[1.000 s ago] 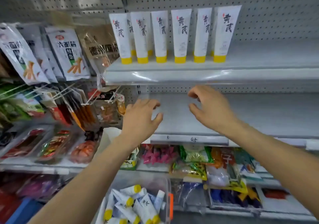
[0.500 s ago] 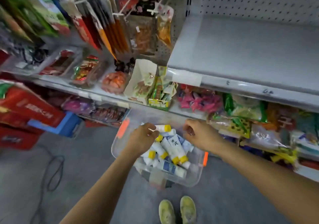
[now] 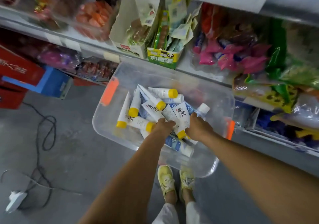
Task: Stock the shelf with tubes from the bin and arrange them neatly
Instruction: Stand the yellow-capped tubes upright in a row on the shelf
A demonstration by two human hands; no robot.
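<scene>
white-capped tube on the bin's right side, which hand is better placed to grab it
Most likely right. The right hand lies just below the white-capped tube, reaching nearly to it; the left hand sits farther left.

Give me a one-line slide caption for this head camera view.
Left hand and right hand reach into a clear bin of yellow-capped tubes beside snack shelves.
</scene>
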